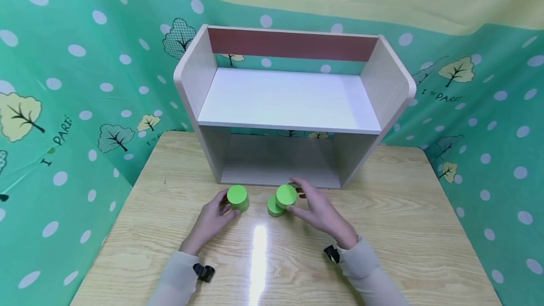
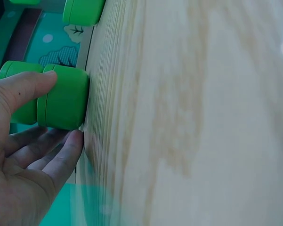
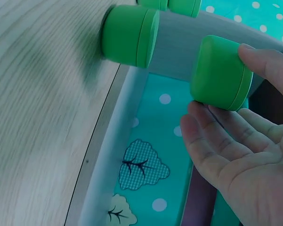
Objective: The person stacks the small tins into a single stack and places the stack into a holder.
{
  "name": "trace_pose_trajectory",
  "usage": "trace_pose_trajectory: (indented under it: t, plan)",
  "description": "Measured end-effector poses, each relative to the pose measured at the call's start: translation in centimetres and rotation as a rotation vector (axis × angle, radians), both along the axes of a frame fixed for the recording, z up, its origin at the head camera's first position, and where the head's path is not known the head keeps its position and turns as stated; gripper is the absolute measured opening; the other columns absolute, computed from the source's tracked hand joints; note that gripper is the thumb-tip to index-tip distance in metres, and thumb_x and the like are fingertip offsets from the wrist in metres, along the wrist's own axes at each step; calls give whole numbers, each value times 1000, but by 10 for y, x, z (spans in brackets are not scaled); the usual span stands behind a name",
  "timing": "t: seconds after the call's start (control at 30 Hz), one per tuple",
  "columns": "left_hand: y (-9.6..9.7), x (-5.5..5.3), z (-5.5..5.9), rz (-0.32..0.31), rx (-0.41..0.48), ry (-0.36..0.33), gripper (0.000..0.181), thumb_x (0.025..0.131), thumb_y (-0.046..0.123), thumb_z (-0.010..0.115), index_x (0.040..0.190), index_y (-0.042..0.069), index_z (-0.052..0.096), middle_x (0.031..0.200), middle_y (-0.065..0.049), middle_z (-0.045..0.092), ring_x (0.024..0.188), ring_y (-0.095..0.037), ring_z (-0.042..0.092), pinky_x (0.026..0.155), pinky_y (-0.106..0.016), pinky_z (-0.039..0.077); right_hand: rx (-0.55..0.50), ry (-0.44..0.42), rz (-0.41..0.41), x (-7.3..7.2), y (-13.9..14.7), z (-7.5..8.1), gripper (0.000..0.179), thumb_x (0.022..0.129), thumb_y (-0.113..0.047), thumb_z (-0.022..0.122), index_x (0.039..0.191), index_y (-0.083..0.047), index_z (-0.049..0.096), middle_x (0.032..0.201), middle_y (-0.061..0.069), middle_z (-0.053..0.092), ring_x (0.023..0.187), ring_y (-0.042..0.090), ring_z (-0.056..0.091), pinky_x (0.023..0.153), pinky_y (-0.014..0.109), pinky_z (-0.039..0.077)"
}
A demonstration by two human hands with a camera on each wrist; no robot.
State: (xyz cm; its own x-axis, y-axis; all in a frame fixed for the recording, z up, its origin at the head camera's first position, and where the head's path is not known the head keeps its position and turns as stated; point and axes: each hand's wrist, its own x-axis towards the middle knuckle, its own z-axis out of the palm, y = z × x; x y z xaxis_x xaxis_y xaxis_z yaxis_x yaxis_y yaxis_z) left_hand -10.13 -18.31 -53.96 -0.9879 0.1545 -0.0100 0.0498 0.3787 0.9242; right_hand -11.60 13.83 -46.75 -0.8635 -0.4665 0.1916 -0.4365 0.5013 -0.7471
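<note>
Two lidded green jars stand stacked near the shelf front: the upper jar (image 1: 237, 194) sits on the lower jar (image 2: 66, 101). My left hand (image 1: 214, 218) holds this stack from the left, its thumb on one side at the lower jar's lid and its fingers around the other. To the right, my right hand (image 1: 318, 207) grips another green jar (image 3: 219, 75) between thumb and fingertips, raised off the table. Beside and slightly below that raised jar, one more green jar (image 3: 125, 35) stands on the table; the head view shows it partly covered.
A white two-level shelf (image 1: 289, 100) with a reddish back strip stands just behind the jars on the wooden table (image 1: 408, 230). Green dotted cloth (image 1: 80, 122) surrounds the table at the back and sides. Light glares off the tabletop between the forearms.
</note>
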Motion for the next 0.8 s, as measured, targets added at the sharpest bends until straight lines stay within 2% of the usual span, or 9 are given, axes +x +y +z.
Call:
trace_pose_trajectory:
  t: [0.37, 0.57, 0.67, 0.8]
  plan:
    - [-1, 1, 2, 7, 7, -25, 66, 87, 11, 79, 144, 5, 47, 142, -19, 52, 130, -33, 51, 104, -30, 48, -11, -10, 29, -4, -17, 4, 74, 86, -11, 81, 147, -2, 40, 135, 10, 57, 119, 22, 58, 97, 40, 56]
    - [0, 1, 2, 11, 20, -22, 66, 86, 8, 79, 144, 4, 47, 142, -22, 51, 130, -36, 50, 105, -35, 48, -5, -14, 39, -6, -27, 8, 74, 86, -12, 80, 148, -2, 40, 136, 10, 56, 118, 22, 58, 95, 42, 57]
    - [3, 3, 9, 9, 24, -18, 66, 87, 4, 77, 144, -1, 45, 141, -26, 50, 130, -40, 49, 106, -42, 47, -1, -26, 51, -8, -32, 9, 75, 87, -13, 80, 148, -3, 39, 137, 11, 55, 118, 23, 58, 96, 43, 57]
    - [8, 8, 30, 2, 25, -21, 64, 87, 0, 75, 143, -6, 44, 139, -30, 50, 129, -43, 49, 106, -47, 47, 10, -22, 66, -11, -38, 10, 75, 87, -14, 80, 149, -3, 38, 140, 13, 54, 117, 25, 59, 96, 43, 57]
